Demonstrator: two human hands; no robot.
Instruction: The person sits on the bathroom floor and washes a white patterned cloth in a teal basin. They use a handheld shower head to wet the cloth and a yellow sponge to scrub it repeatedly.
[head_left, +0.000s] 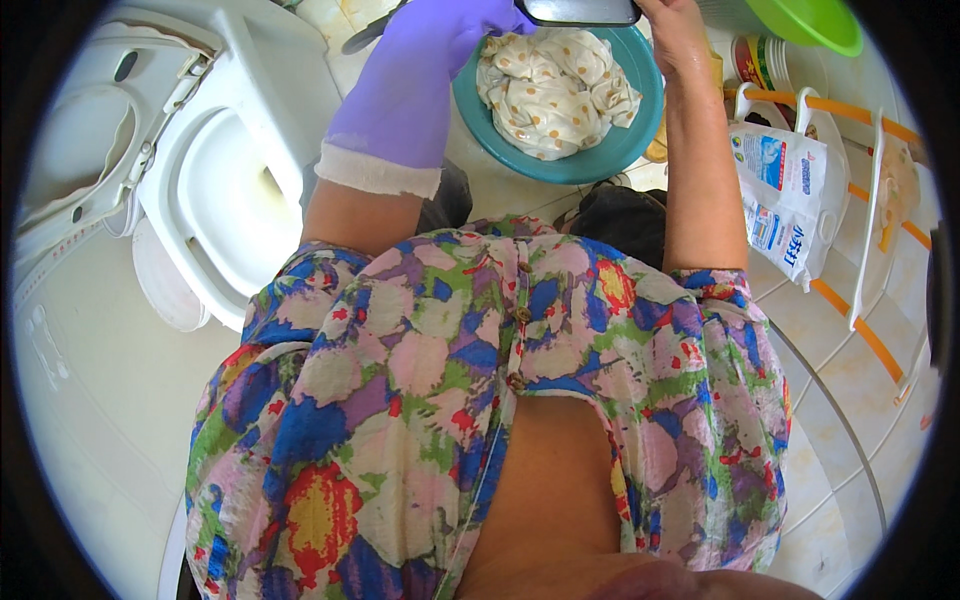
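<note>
A purple rubber glove with a pale cuff covers my left hand (487, 19), at the top edge of the view. My right hand (671, 34) is bare and looks wet at the wrist. Between them is a flat, glossy, black-edged device, apparently a smartphone (577, 12), cut off by the picture's edge. My right fingers grip its right end, and the gloved fingers meet its left end. Below it, a teal plastic basin (559, 171) on the floor holds a bunched, wet-looking white cloth with tan dots (551, 94).
To the left stands a white toilet seat chair (232, 195) with its lid raised. At right, a white plastic bag with printing (780, 195) hangs by an orange-barred rack (831, 298). A bright green basin (821, 22) and stacked paper tubs (761, 64) are at upper right.
</note>
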